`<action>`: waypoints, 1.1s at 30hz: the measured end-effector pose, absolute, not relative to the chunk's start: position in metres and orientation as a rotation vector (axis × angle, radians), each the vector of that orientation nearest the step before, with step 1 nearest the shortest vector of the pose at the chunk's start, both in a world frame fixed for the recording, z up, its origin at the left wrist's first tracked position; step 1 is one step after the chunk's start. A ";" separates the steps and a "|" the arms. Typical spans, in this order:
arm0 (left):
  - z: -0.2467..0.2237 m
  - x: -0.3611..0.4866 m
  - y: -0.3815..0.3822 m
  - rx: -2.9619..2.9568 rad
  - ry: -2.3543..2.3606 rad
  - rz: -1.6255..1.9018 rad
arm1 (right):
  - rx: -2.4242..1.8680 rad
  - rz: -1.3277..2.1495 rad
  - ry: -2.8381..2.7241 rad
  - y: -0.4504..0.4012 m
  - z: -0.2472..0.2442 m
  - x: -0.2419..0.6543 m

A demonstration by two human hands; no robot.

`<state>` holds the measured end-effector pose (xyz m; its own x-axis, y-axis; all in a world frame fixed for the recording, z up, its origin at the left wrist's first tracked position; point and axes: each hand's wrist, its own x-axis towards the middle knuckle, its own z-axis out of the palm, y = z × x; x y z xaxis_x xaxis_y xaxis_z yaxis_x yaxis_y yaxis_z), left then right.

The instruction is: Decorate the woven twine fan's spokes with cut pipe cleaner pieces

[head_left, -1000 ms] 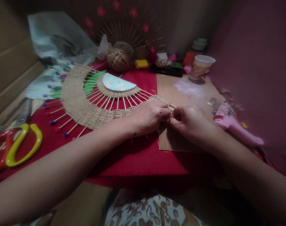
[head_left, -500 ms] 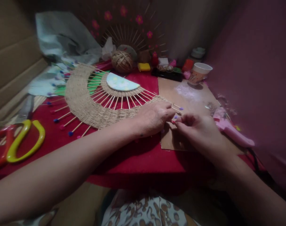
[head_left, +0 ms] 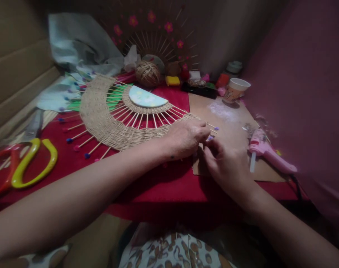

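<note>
A half-round woven fan (head_left: 102,123) of twine and thin sticks lies on the red cloth, with a pale blue half-disc (head_left: 148,97) at its centre. Blue, pink and purple small tips cap many of its stick ends. My left hand (head_left: 186,139) is closed on the fan's right end, its fingers around the sticks there. Close against it, my right hand (head_left: 228,162) pinches at a stick end; what lies between its fingertips is hidden. Just beyond both hands, a stick with a purple tip (head_left: 216,128) sticks out.
Brown cardboard (head_left: 199,106) lies under the hands, with a pink glue gun (head_left: 270,150) at its right and a paper cup (head_left: 236,91) behind. Scissors with red and yellow handles (head_left: 32,163) lie left. A twine ball (head_left: 147,73) and a flowered fan (head_left: 151,41) stand at the back.
My right hand has moved left and closer to my left hand. The small red piece seen at its fingertips is now hidden. The view has shifted slightly.
</note>
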<state>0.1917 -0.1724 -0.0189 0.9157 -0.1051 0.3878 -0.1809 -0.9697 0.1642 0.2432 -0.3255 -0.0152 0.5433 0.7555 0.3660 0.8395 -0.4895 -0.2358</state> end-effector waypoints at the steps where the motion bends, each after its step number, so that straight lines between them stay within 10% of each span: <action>1: -0.017 0.191 -0.172 2.864 -0.229 0.563 | -2.345 -0.311 -1.323 -0.328 -0.016 0.242; 13: -0.008 0.184 -0.171 2.723 -0.222 0.510 | -2.036 0.585 -0.803 -0.323 -0.007 0.269; 33: -0.021 0.185 -0.172 2.857 -0.291 0.373 | -2.440 -0.110 -1.442 -0.319 -0.007 0.258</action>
<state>0.1853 -0.1724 -0.0207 0.9476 -0.1637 0.2745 -0.2264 -0.9501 0.2147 0.2579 -0.3189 -0.0074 0.4921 0.8428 0.2181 0.8661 -0.4487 -0.2204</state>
